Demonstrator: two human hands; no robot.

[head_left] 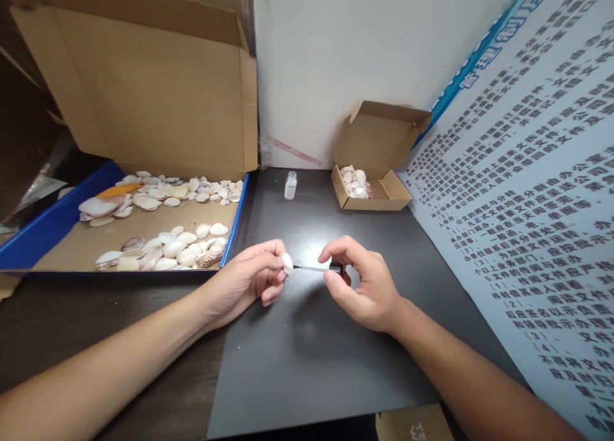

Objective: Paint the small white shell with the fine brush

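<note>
Between the thumb and fingers of my left hand point(259, 271) is a small white seashell point(287, 264). My right hand point(362, 281) holds a brush cap: its black handle point(336, 269) sits among the curled fingers, and its thin stem point(311, 269) points left. The dark brush tip reaches the shell's right edge; whether it touches, I cannot tell. The right index finger is lifted off, and the thumb lies near the stem's base. Behind both hands, a small clear glass bottle point(290, 186) with a white label stands upright without a cap.
To the left, a blue-edged cardboard box point(235, 226) lies with its lid up, holding several shells point(180, 246) in two groups. A smaller cardboard box point(378, 204) at the back right contains white shells point(354, 180). A printed poster point(527, 172) borders the dark mat point(288, 377) on the right.
</note>
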